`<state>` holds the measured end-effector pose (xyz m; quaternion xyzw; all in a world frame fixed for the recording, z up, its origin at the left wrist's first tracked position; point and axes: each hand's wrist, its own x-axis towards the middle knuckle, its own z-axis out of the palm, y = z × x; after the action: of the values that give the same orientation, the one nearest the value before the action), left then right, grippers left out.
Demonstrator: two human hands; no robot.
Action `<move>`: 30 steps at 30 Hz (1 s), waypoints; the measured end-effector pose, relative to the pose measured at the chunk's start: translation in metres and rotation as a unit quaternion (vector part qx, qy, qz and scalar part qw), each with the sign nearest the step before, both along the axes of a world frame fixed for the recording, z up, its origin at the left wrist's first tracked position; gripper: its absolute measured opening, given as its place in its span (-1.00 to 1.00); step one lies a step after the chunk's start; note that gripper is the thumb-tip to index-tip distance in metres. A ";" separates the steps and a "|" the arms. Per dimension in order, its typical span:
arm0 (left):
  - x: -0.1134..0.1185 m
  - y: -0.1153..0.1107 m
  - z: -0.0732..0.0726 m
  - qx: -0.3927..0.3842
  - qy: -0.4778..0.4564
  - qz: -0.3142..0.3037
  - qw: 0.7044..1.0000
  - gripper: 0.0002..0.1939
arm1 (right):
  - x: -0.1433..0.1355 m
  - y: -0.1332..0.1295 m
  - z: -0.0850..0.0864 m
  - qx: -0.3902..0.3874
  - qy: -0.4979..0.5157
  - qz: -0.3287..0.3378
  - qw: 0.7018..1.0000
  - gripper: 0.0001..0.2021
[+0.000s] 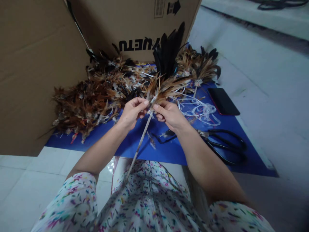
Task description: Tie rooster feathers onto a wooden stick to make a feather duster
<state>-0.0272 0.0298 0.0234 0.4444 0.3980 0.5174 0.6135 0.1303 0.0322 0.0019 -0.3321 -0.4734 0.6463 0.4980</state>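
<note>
Both my hands meet at the base of a feather duster (167,84) with brown and black feathers fanning away from me. Its thin stick (140,141) slants down toward my lap. My left hand (134,111) pinches with thumb and fingers at the left of the feather base. On the other side, my right hand (169,114) is closed with thumb against fingers at the same spot. What exactly lies between the fingertips is partly hidden. Left of my hands is a heap of loose brown feathers (89,96). Clear plastic strip (200,111) lies tangled to the right.
Black-handled scissors (225,145) lie by my right forearm on the blue table (166,153). A dark phone (223,101) rests near the right edge. Another feather bundle (199,66) sits behind it. Large cardboard (108,29) stands at the back and left, beside a white wall (260,71).
</note>
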 end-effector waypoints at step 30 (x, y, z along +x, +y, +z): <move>-0.002 0.002 -0.006 -0.144 -0.050 -0.116 0.981 -0.85 | 0.001 0.002 -0.009 0.144 -0.163 -0.084 0.973 -0.63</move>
<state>-0.0297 0.0317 0.0171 0.3677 0.3829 0.4017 0.7462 0.1316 0.0343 -0.0075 -0.3962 -0.6064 0.4645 0.5095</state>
